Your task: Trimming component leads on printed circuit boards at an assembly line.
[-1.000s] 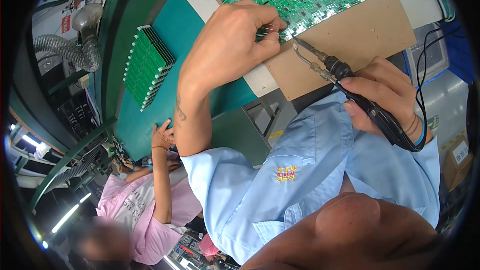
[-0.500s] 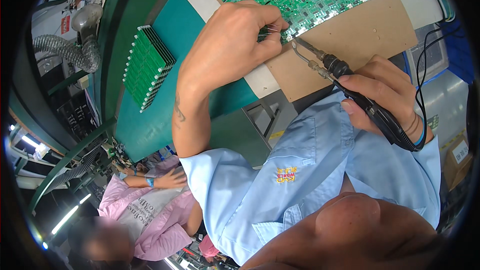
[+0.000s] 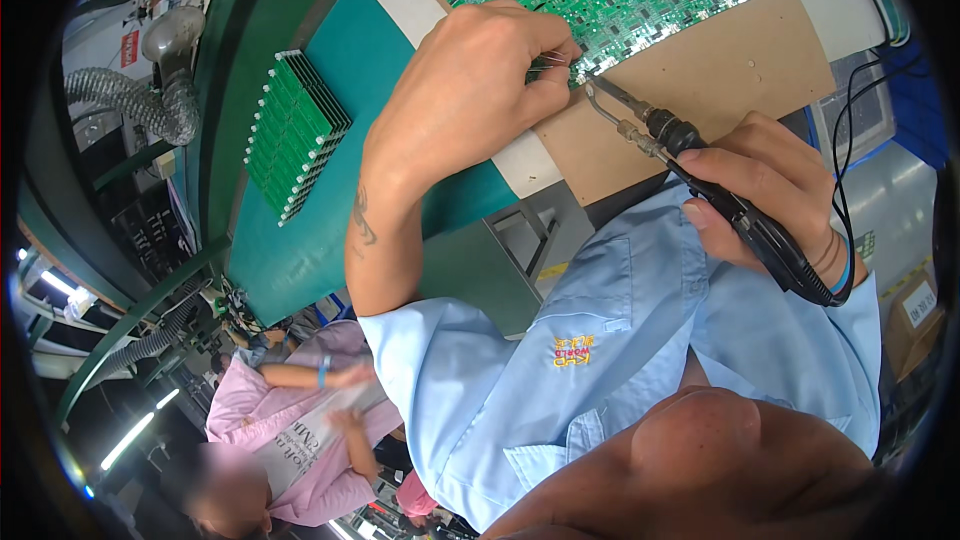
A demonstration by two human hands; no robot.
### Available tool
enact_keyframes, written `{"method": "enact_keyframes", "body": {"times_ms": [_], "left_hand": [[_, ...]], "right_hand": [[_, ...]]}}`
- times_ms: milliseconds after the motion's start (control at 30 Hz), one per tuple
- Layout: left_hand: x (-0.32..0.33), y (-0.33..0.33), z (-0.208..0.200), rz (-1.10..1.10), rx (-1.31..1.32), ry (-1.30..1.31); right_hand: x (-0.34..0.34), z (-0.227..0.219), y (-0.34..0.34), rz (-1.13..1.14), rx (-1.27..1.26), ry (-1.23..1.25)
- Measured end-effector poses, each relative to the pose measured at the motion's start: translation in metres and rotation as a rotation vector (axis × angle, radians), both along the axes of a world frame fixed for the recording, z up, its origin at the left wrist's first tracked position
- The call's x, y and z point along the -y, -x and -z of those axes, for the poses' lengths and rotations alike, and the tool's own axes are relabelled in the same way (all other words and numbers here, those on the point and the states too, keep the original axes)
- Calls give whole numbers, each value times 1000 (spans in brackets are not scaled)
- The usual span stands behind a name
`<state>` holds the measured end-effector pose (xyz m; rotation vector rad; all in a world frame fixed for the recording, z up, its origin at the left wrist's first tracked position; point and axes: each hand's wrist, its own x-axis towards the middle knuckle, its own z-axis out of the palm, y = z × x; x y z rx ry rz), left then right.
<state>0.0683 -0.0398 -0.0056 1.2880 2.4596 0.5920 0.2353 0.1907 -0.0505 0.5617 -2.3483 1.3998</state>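
My left hand (image 3: 478, 90) is closed at the near edge of a green circuit board panel (image 3: 620, 2), its thumb and forefinger pinching several thin wires (image 3: 547, 62). The fingers cover what lies under them. In my right hand (image 3: 775, 180) is a black soldering iron (image 3: 735, 202) with a thin metal feed tube beside its tip. The fingers are wrapped round its handle. Tip and tube point at the panel's near edge, just right of my left fingertips; whether they touch it I cannot tell. The panel, crowded with small parts, lies on a brown board (image 3: 705, 70).
A stack of green circuit boards (image 3: 295, 135) stands on the teal mat (image 3: 275, 260) to the left. Black cable (image 3: 848, 140) runs from the iron at the right. A fume hose (image 3: 130, 100) hangs far left. A co-worker in pink (image 3: 255, 400) sits at lower left.
My left hand has shifted slightly right along the panel's edge, with the wires in its pinch. The right hand and iron barely move. The co-worker's arms and body have moved.
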Motion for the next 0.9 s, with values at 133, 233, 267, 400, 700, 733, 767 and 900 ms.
{"method": "enact_keyframes", "body": {"times_ms": [133, 233, 267, 400, 700, 733, 767, 900], "left_hand": [[-4, -2, -2, 10, -36, 54], [-5, -2, -2, 20, -52, 81], [-5, -2, -2, 27, -54, 88], [-6, -1, 0, 51, -61, 98], [-7, -3, 0, 72, -70, 94], [-7, -4, -1, 62, -67, 102], [-7, -4, -2, 52, -64, 109], [-6, -5, -4, 32, -58, 126]], "right_hand": [[0, -3, 2, -3, 4, 3], [1, -4, 2, -3, 6, 4], [1, -4, 2, -2, 7, 3], [1, -5, 2, 0, 11, 1], [-2, -3, -3, -10, 33, 3], [-2, -4, -3, -11, 30, 3], [-2, -4, -3, -12, 28, 4], [-2, -4, -4, -13, 22, 4]]}}
